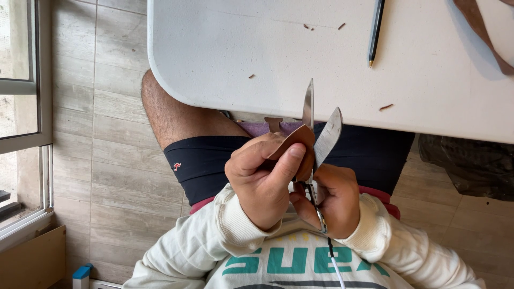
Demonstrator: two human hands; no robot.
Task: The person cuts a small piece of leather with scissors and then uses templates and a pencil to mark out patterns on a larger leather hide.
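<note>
So both hands are working just in front of the near edge of the white desk (pixel 225 59), over the person's lap. The left hand (pixel 262 179) is closed in a pinch, thumb on top, gripping a small curved piece of brown leather (pixel 294 140). The right hand (pixel 334 200) is wrapped around the handles of a pair of steel scissors (pixel 321 136), fingers curled tight, handles mostly hidden inside the fist. The blades are spread apart in a V, pointing up toward the desk edge, with the leather piece sitting right between them at the base of the V, touching the blades as far as I can tell.

On the desk itself, farther back from the edge, there's a black pen with a gold tip (pixel 376 29), lying well apart from the hands. A few tiny brown leather scraps (pixel 386 107) are scattered on the desk near its edge, and a larger brown leather strip (pixel 484 32) lies at the far right corner.
</note>
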